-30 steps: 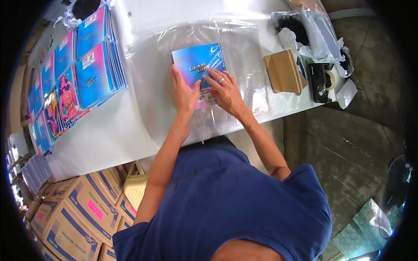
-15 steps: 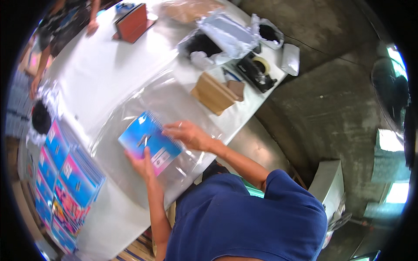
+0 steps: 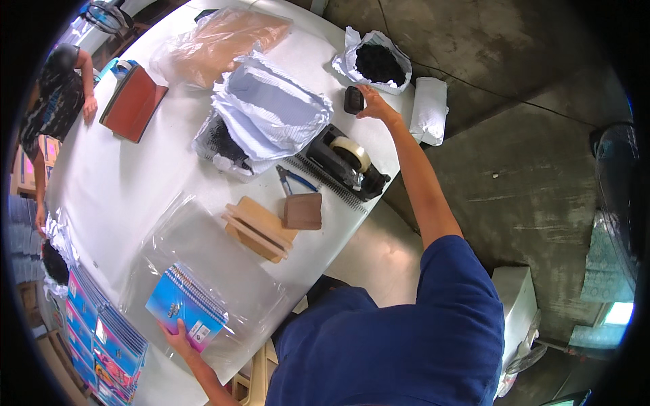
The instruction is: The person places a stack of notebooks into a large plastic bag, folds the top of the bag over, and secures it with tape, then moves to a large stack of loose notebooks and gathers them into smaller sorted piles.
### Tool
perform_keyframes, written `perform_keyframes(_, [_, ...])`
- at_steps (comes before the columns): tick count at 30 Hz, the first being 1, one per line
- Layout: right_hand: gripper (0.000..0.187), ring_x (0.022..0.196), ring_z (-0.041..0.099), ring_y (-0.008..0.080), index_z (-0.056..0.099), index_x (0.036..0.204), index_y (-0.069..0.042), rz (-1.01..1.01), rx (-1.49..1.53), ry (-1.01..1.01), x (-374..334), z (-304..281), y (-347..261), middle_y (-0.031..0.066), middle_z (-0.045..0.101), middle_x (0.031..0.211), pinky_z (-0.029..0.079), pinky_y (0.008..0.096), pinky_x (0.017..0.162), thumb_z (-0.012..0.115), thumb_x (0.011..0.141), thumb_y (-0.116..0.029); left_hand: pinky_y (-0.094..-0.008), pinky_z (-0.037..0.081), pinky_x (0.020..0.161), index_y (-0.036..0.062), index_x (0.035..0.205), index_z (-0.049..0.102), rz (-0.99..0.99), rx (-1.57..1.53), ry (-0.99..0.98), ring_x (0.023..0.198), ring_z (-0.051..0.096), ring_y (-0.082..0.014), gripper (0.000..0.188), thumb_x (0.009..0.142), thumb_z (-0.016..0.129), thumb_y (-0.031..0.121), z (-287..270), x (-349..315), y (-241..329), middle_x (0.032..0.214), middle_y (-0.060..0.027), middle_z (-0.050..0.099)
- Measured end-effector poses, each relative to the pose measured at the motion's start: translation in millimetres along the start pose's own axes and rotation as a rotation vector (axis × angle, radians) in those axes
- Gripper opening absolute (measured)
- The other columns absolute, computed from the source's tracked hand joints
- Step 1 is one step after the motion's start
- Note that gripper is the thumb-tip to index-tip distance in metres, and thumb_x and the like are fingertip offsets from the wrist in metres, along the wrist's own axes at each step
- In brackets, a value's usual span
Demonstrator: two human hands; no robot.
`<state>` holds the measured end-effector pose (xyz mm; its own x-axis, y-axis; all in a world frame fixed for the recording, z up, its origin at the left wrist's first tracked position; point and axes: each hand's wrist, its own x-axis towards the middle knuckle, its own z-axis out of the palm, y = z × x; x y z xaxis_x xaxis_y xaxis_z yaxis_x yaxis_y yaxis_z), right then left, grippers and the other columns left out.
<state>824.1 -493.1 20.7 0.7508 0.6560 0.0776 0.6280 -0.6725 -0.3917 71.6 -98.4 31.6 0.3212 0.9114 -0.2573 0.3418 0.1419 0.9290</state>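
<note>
At the far left of the desk [image 3: 135, 196] lies a row of bright notebooks [image 3: 101, 338], and just right of it our left hand [image 3: 177, 333] rests on the near edge of a blue spiral notebook [image 3: 186, 308]. Its grip looks like a loose pinch with the fingers on the cover, though we cannot tell how firmly it closes. The notebook sits on a clear plastic sheet [image 3: 203, 257], as it did a moment ago. What has changed is our right side: half a second ago that hand lay on the notebook too, and now only the left steadies it. Moving right, we pass a wooden block [image 3: 257, 229], blue-handled pliers [image 3: 294, 179] and a black tape dispenser [image 3: 345, 162]. Our right arm is stretched far out, and our right hand [image 3: 374, 105] has its fingers curled around a small black object [image 3: 353, 99] beside a bag of dark pieces [image 3: 378, 64].
</note>
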Motion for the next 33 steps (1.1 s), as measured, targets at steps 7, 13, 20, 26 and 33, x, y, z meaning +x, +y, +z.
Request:
perform_keyframes(7, [0.096, 0.127, 0.039, 0.0326, 0.037, 0.136, -0.009, -0.090, -0.276, -0.279, 16, -37, -18, 0.0149, 0.042, 0.135, 0.036, 0.0428, 0.102, 0.084, 0.052, -0.013, -0.0348, 0.035, 0.104, 0.0011, 0.145, 0.029, -0.019, -0.020, 0.039, 0.121, 0.045, -0.0251, 0.080, 0.081, 0.074, 0.014, -12, 6, -20, 0.140, -0.0141, 0.042])
perform_keyframes(13, [0.079, 0.126, 0.038, 0.0240, 0.050, 0.129, -0.012, -0.437, -0.855, -0.352, 26, -55, -34, 0.0073, 0.045, 0.131, 0.036, 0.0409, 0.093, 0.078, 0.055, -0.007, -0.0345, 0.034, 0.104, 0.0014, 0.146, 0.029, -0.002, 0.010, 0.046, 0.123, 0.044, -0.0253, 0.081, 0.081, 0.075, 0.017, -6, 9, -19, 0.141, -0.0135, 0.041])
perform_keyframes(20, [0.087, 0.132, 0.034, 0.0274, 0.047, 0.135, -0.018, -0.583, -0.815, -0.173, 18, -46, -14, 0.0067, 0.038, 0.142, 0.033, 0.0447, 0.101, 0.078, 0.055, -0.006, -0.0347, 0.034, 0.105, 0.0029, 0.146, 0.029, 0.012, 0.041, 0.054, 0.124, 0.044, -0.0254, 0.084, 0.078, 0.076, 0.018, -15, 13, -31, 0.140, -0.0141, 0.042])
perform_keyframes(26, [0.072, 0.123, 0.044, 0.0352, 0.055, 0.126, -0.010, -0.486, -0.270, 0.331, 7, -104, -88, 0.0162, 0.044, 0.137, 0.038, 0.0439, 0.100, 0.080, 0.058, -0.003, -0.0342, 0.039, 0.100, 0.0037, 0.145, 0.031, 0.024, -0.015, -0.025, 0.118, 0.049, -0.0226, 0.080, 0.079, 0.075, 0.013, -15, 10, -31, 0.133, -0.0122, 0.049])
perform_keyframes(33, [0.034, 0.108, 0.059, 0.0290, 0.065, 0.107, -0.007, -0.592, 0.299, 0.374, -106, -68, -352, 0.0114, 0.062, 0.116, 0.045, 0.0380, 0.093, 0.064, 0.077, 0.007, -0.0318, 0.044, 0.096, 0.0029, 0.142, 0.033, 0.057, -0.024, -0.057, 0.112, 0.053, -0.0179, 0.081, 0.077, 0.078, 0.017, -13, 3, 7, 0.126, -0.0099, 0.055])
